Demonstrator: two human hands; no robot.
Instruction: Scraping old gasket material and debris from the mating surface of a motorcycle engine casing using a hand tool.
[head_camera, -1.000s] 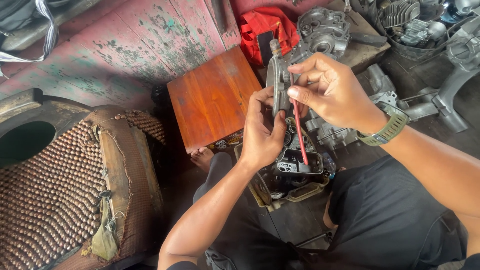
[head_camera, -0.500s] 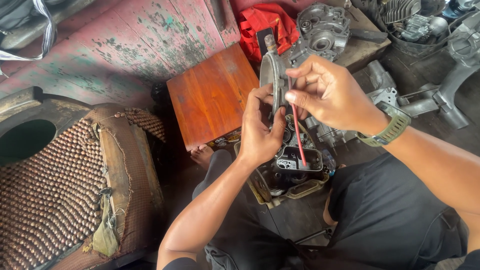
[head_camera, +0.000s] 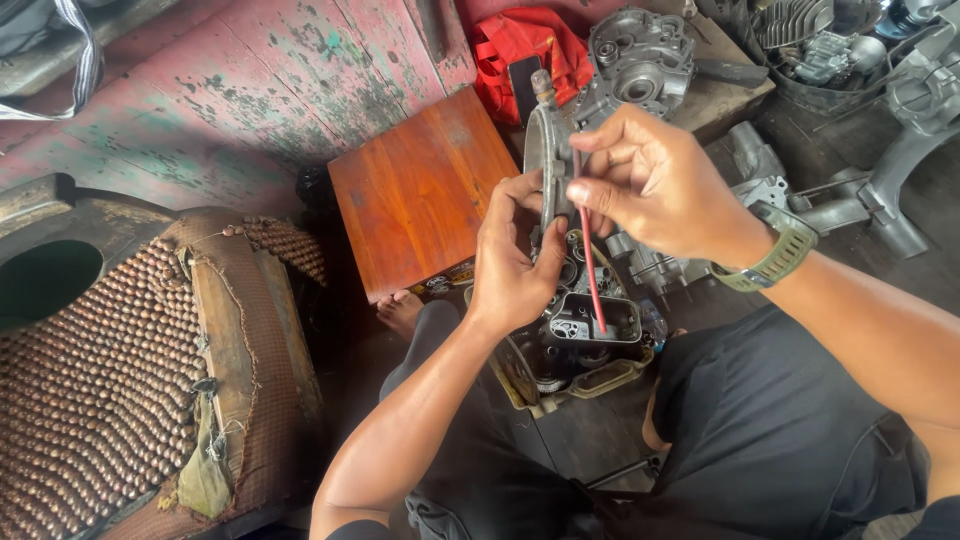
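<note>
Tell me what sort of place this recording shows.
Probably a small engine repair workshop: a metal engine casing lies near the wall, more engine parts fill a tub, and both hands hold a grey metal part.

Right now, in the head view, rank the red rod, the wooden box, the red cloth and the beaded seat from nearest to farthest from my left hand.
1. Red rod: just right of the left hand, almost touching it.
2. Wooden box: close by on the left.
3. Red cloth: up top, beyond the box.
4. Beaded seat: far left, lower corner.
</note>
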